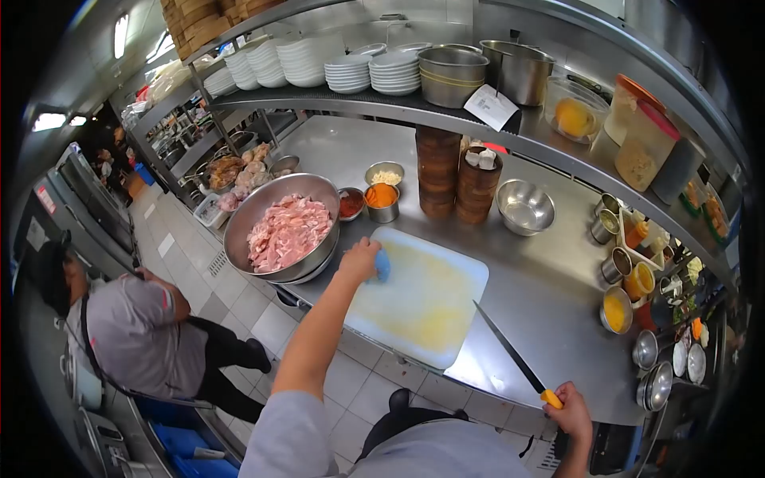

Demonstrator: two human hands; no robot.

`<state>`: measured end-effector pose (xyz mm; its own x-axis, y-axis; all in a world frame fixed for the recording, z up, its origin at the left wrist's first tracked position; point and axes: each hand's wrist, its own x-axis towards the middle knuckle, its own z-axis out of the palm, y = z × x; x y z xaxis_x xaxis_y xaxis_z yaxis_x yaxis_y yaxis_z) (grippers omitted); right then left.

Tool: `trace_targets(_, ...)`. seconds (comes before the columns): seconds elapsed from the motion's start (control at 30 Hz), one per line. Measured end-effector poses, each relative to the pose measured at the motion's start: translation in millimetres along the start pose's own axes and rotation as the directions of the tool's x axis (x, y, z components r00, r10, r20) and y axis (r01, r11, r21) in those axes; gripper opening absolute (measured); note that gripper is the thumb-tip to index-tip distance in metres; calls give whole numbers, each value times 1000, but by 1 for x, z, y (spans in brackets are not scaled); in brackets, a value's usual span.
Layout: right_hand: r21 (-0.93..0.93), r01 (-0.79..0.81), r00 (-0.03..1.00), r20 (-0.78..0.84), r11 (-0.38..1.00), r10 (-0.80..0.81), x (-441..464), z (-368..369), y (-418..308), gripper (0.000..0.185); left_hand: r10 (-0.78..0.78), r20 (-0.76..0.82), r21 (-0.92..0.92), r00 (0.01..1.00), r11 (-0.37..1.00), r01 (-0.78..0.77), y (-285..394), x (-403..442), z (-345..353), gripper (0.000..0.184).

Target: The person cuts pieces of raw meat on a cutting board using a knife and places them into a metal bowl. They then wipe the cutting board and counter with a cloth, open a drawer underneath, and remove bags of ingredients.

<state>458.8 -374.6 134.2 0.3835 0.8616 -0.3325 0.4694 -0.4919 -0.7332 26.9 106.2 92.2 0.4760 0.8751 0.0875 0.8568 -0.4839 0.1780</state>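
Note:
My left hand [361, 258] is closed around a blue cloth or sponge [383, 267], pressed to the upper left part of a white cutting board [414, 288]. Yellowish stains mark the board's surface. In my right hand [571, 414] is a long knife [516, 355], gripped by its yellow handle. Its dark blade points up and left, with the tip close to the board's right edge. Just left of my left hand stands a big steel bowl [239, 225] full of raw sliced meat [291, 233].
Small bowls hold orange powder [382, 195], red spice [350, 202] and chopped garlic-like bits [387, 177]. Stacked brown containers [437, 171] and a steel bowl [526, 207] stand behind the board. A shelf [319, 99] overhangs the counter. A co-worker [147, 334] stands at left.

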Motion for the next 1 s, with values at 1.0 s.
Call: trace_targets(1.0,436,-63,998,37,898,52,15,74,-10,37,-122,-180,-131,976,986,99,-34,-82,74,44)
